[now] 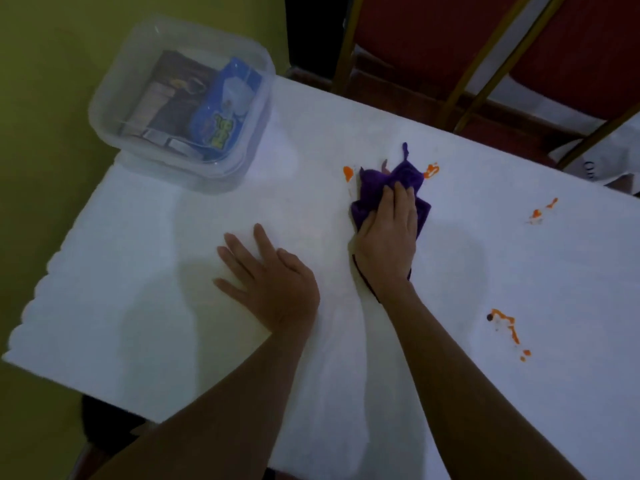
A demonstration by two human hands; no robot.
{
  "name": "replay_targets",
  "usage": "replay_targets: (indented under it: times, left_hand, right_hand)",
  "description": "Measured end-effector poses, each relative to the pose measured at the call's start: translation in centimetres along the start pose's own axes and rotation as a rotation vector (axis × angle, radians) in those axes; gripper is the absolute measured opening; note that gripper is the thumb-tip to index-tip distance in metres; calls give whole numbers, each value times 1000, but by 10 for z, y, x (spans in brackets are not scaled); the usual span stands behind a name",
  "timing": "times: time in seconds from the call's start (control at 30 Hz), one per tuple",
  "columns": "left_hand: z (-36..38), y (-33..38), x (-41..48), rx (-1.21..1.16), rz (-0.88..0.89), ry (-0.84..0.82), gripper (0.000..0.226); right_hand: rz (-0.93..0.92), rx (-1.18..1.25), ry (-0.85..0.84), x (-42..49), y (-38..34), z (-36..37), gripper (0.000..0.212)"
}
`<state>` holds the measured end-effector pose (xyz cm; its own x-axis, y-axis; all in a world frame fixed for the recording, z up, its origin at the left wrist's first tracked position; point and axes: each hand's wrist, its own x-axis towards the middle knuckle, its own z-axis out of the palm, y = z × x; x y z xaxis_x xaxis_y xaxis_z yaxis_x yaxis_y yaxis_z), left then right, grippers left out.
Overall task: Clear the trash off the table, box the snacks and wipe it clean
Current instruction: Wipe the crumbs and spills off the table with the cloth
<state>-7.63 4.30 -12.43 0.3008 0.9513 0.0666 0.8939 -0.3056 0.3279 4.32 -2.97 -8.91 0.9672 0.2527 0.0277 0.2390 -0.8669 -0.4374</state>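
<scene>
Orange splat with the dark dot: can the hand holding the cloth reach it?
Probably yes. Only bare table lies between the right hand, holding the cloth, and that splat.

On table (138, 306): box (104, 109) at far-left corner, snack packets (221, 109) inside. cloth (388, 181) mid-table, under right hand (388, 233); left hand (273, 282) flat on the tabletop to its left. smears (347, 172) at either side of cloth, more further right. chairs (433, 46) behind far edge.

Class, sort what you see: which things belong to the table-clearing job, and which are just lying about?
Job: purple cloth under the right hand; orange stains; clear box holding snack packets; white table.
Lying about: red chairs; white printed item, far right.
</scene>
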Motion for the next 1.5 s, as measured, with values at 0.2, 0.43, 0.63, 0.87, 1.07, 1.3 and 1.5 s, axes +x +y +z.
replay_targets:
  times: [0.2, 0.43, 0.63, 0.87, 1.07, 1.3, 1.5]
  left_hand:
    - [3, -2, -2, 79, 12, 24, 53]
    - [0, 1, -1, 112, 2, 6, 54]
    - [3, 2, -2, 126, -4, 45, 54]
    - [2, 1, -1, 112, -13, 30, 55]
    - [2, 0, -2, 100, -16, 22, 55]
    - [7, 1, -2, 96, -4, 63, 52]
    - [9, -4, -3, 89, 4, 58, 53]
  right_hand:
    - [-256, 19, -56, 65, -44, 31, 54]
    - [-393, 91, -205, -31, -15, 10, 50]
    - [24, -21, 148, 7, 82, -27, 52]
    - [32, 82, 93, 115, 24, -8, 49]
    - [-354, 103, -98, -18, -3, 9, 44]
    - [-38, 18, 124, -41, 77, -26, 49]
    - [8, -6, 137, -29, 26, 2, 51]
